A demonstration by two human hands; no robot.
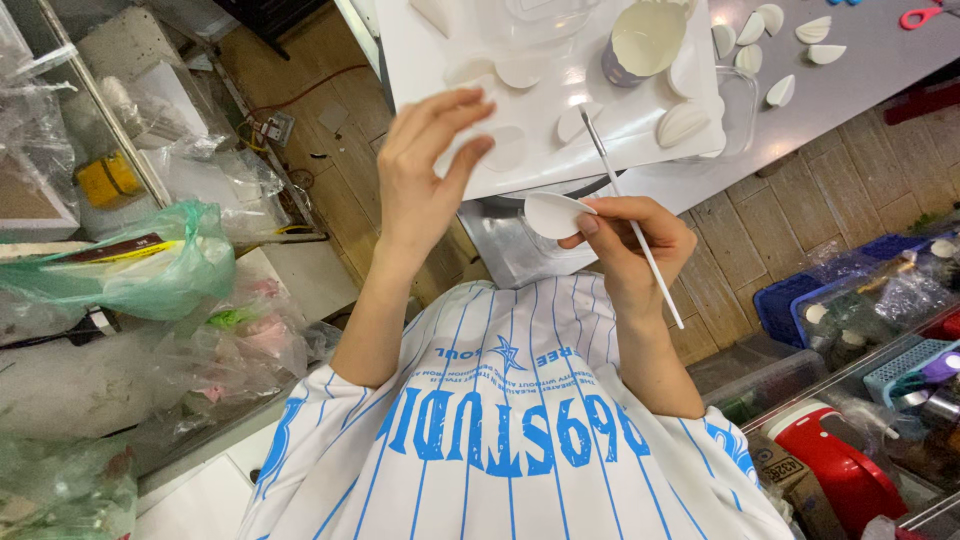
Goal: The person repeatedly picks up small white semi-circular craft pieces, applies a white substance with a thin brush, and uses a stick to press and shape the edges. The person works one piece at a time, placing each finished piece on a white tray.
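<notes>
Striped in blue and white, my shirt [500, 430] is filling the near part of the view at six o'clock. Just past it, my right hand [630, 245] is closing around two things at once. My fingers are pinching a thin white brush [632, 220] that is pointing up toward twelve o'clock, and my thumb and fingertip are gripping a small white petal shape [553, 213] at nine o'clock from that hand. At ten o'clock from the petal, my left hand [425, 170] is floating in the air with its fingers apart, curling a little and holding nothing. A bit farther, at twelve o'clock, a white tray [440, 120] is lying on the grey table [870, 70]. More white petals [683, 122] are lying on the tray, and a white cup [640, 40] is standing on it. At one o'clock, still more loose petals [812, 45] are sitting on the table. Red scissors [925, 15] are peeking in at the far corner at two o'clock. Plastic bags [140, 270] are piling up at nine o'clock. A red jug [840, 460] is sitting at four o'clock.
</notes>
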